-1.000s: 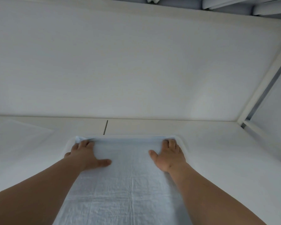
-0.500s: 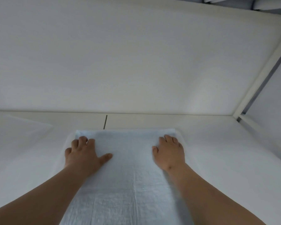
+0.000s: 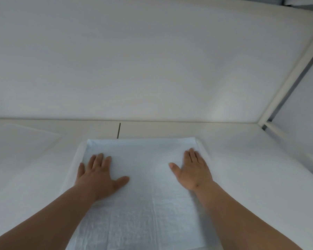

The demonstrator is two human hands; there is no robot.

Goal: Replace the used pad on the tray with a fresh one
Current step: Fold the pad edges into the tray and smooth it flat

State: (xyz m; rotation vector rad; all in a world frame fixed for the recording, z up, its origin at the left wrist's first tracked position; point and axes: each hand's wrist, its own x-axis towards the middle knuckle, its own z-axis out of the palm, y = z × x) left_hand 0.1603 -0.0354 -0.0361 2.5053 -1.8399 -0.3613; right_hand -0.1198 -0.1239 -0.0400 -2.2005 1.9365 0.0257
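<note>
A pale blue quilted pad (image 3: 143, 204) lies flat in a white tray (image 3: 78, 154), reaching from the tray's far rim down to the bottom of the view. My left hand (image 3: 98, 175) rests palm down on the pad near its far left corner, fingers spread. Near the far right edge my right hand (image 3: 192, 170) also presses flat on the pad, thumb out. Neither hand holds anything. Both forearms cover parts of the pad's sides.
The tray sits on a white table (image 3: 242, 159) against a white wall panel (image 3: 152, 60). A thin white sheet (image 3: 23, 141) lies on the table at far left. A white frame post (image 3: 293, 74) and rail run along the right side.
Both hands slid back toward me from the pad's far edge, flattening it. The far edge now lies smooth against the tray's rim.
</note>
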